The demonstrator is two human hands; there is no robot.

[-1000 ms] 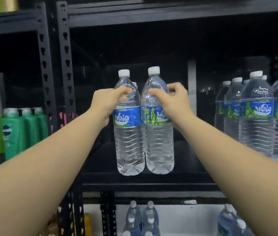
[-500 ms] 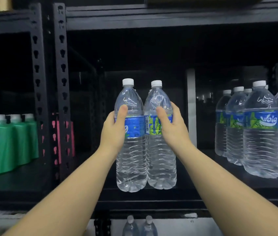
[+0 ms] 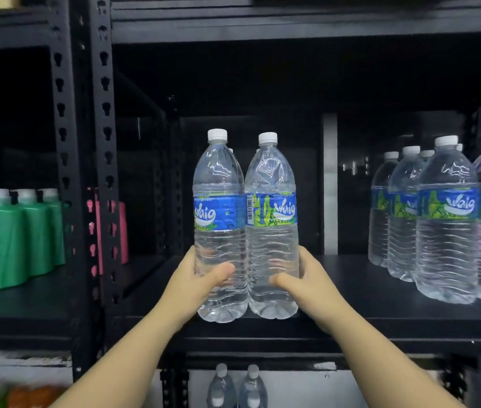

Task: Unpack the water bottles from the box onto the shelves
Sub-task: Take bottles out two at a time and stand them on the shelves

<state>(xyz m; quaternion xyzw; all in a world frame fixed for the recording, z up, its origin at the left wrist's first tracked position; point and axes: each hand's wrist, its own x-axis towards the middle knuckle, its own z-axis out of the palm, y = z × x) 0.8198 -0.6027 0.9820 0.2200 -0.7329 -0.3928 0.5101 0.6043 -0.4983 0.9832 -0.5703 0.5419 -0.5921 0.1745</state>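
Observation:
Two clear water bottles with white caps and blue-green labels stand upright side by side at the front of the black shelf (image 3: 365, 316). My left hand (image 3: 195, 285) grips the lower body of the left bottle (image 3: 218, 201). The right bottle (image 3: 271, 201) is held the same way, low down, by my right hand (image 3: 310, 282). Both bottle bases sit at the shelf's front edge. More caps show just behind them. The box is out of view.
Several matching water bottles (image 3: 446, 219) stand in rows at the shelf's right. Green shampoo bottles (image 3: 12, 240) fill the neighbouring shelf on the left, past the black perforated uprights (image 3: 105, 172). Two more bottles (image 3: 236, 387) show on the level below.
Both hands have slid down from the bottles' necks and labels to their lower bodies. The two bottles have come down to the shelf board and moved slightly inward.

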